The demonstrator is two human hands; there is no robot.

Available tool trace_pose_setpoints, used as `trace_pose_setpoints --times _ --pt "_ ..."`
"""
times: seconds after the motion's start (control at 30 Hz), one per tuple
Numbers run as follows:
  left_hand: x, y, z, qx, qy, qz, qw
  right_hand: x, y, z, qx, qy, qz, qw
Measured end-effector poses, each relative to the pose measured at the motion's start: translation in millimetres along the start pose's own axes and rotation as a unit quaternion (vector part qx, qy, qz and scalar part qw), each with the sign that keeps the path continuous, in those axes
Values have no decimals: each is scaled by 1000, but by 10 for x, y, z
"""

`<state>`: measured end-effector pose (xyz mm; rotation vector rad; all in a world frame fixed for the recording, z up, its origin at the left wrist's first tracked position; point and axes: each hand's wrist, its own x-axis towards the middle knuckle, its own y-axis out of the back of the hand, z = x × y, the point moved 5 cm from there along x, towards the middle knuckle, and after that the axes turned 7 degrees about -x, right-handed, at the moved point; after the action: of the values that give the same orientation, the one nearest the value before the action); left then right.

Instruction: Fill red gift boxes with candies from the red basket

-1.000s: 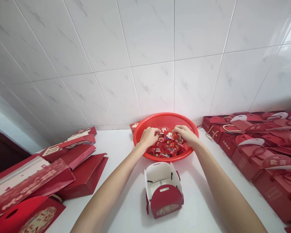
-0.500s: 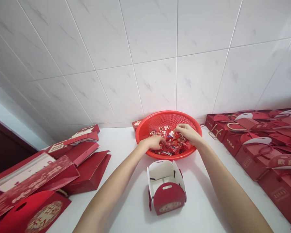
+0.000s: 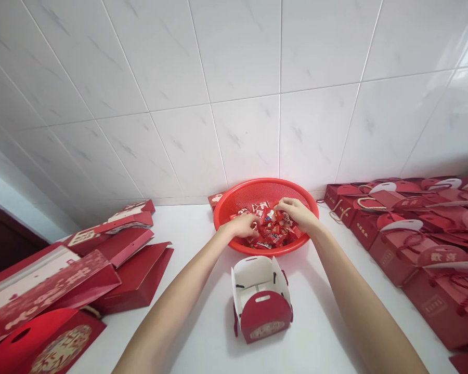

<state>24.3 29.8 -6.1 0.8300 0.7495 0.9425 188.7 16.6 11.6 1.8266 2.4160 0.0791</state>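
Observation:
A round red plastic basket (image 3: 265, 190) stands against the tiled wall, holding several red-wrapped candies (image 3: 271, 234). Both my hands are inside it. My left hand (image 3: 243, 225) is curled, fingers closed on candies at the near left of the pile. My right hand (image 3: 296, 214) pinches candies at the pile's upper right. In front of the basket an open red gift box (image 3: 262, 306) with a white inside stands on the white table; nothing shows inside it.
Flat and half-folded red gift boxes (image 3: 101, 270) lie heaped at the left. Rows of closed red boxes with cord handles (image 3: 409, 239) fill the right side. The white tiled wall (image 3: 234, 93) rises right behind the basket.
My left hand has drawn back from the pile's far left to its near left edge. The right hand has stayed on the upper right of the candies.

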Motion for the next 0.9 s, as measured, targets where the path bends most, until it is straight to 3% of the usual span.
trace_pose_setpoints --times 0.13,0.27,0.37,0.53,0.7,0.9 --pt "23 107 61 -144 -102 102 979 8 7 17 14 -15 3 1000" --pt "61 186 128 -296 -168 116 933 28 34 55 16 -24 3 1000" --pt "98 252 213 -377 -164 112 905 45 74 100 24 -36 7 999" --pt "176 291 365 -483 -91 116 863 54 85 101 66 -34 -3 997" --pt "246 226 476 -472 -134 137 860 55 52 65 108 -44 -6 993" --pt "260 114 345 -439 -108 150 879 28 1 54 102 -46 -43 993"
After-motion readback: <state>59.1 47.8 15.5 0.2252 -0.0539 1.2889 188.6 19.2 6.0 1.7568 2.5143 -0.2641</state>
